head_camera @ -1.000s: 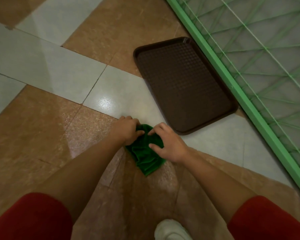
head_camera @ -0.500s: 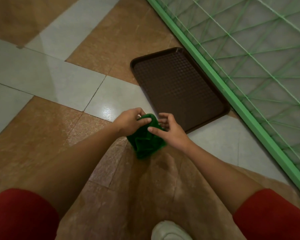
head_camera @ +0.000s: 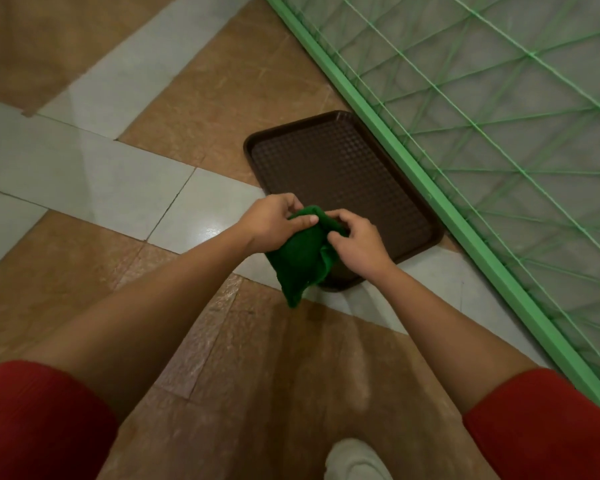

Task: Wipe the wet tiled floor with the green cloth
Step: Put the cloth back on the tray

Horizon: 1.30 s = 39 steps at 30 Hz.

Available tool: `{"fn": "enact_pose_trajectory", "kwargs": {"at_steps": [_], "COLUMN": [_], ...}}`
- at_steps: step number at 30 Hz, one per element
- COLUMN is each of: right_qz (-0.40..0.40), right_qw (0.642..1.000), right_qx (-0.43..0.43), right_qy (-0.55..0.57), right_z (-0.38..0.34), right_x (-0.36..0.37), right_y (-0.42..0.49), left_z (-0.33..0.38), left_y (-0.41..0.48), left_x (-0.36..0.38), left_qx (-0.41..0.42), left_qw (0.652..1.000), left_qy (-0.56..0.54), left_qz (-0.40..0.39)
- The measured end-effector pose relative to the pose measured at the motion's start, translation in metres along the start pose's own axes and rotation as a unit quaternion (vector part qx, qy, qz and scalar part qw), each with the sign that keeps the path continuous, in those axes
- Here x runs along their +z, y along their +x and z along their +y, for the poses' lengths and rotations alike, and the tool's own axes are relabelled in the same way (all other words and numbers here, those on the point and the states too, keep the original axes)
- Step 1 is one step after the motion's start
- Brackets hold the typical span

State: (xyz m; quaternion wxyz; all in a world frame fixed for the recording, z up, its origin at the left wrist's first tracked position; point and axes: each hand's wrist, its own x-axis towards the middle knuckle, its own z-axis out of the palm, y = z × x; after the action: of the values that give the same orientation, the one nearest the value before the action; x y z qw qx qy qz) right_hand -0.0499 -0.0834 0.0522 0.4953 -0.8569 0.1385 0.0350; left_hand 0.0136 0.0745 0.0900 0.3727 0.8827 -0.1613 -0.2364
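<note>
from my feed: left hand [head_camera: 271, 223] and right hand [head_camera: 357, 240] both pinch the top of the bunched dark green terry cloth [head_camera: 298, 261], which hangs between them over the near corner of the dark brown textured plastic tray [head_camera: 343, 168] on the shiny brown-and-grey tiled floor [head_camera: 257, 358].

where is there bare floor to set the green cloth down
Free: brown tiles just ahead of the white shoe; grey tiles left of the brown tray. Crowded: tray's near corner, where left hand and right hand hold the green cloth, and along the green frame.
</note>
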Motion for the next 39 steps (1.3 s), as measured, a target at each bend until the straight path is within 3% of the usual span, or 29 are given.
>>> {"fn": "enact_pose_trajectory", "kwargs": {"at_steps": [4, 10, 13, 17, 22, 26, 34, 37, 39], "right_qz": [0.044, 0.016, 0.035, 0.094, 0.131, 0.090, -0.020, -0.060, -0.103], "right_qw": [0.997, 0.988, 0.985, 0.990, 0.988, 0.991, 0.986, 0.977, 0.965], "right_qx": [-0.023, 0.000, -0.011, -0.052, -0.080, -0.081, -0.059, -0.055, -0.049], "right_qy": [-0.052, 0.154, 0.166, 0.087, 0.018, -0.060, -0.155, -0.196, -0.235], "right_z": [0.003, 0.021, 0.028, 0.027, 0.038, 0.056, 0.076, 0.076, 0.076], "right_x": [-0.023, -0.036, -0.036, -0.037, -0.047, -0.042, -0.031, -0.027, -0.024], "right_y": [0.012, 0.016, 0.020, 0.023, 0.027, 0.028, 0.029, 0.031, 0.031], "left_z": [0.014, 0.031, 0.034, 0.045, 0.045, 0.032, 0.010, 0.003, -0.003], "left_y": [0.017, 0.040, 0.050, 0.062, 0.083, 0.080, 0.074, 0.071, 0.069], "left_x": [0.007, 0.014, 0.026, 0.045, 0.075, 0.103, 0.113, 0.109, 0.110], "left_qx": [0.005, 0.000, -0.027, -0.079, -0.159, -0.225, -0.302, -0.302, -0.294], "left_qw": [1.000, 1.000, 0.992, 0.949, 0.884, 0.824, 0.785, 0.801, 0.856], "left_qy": [0.002, -0.015, -0.125, -0.305, -0.439, -0.517, -0.537, -0.513, -0.422], "left_qz": [-0.022, -0.004, 0.015, 0.004, 0.024, 0.057, 0.070, 0.058, 0.049]}}
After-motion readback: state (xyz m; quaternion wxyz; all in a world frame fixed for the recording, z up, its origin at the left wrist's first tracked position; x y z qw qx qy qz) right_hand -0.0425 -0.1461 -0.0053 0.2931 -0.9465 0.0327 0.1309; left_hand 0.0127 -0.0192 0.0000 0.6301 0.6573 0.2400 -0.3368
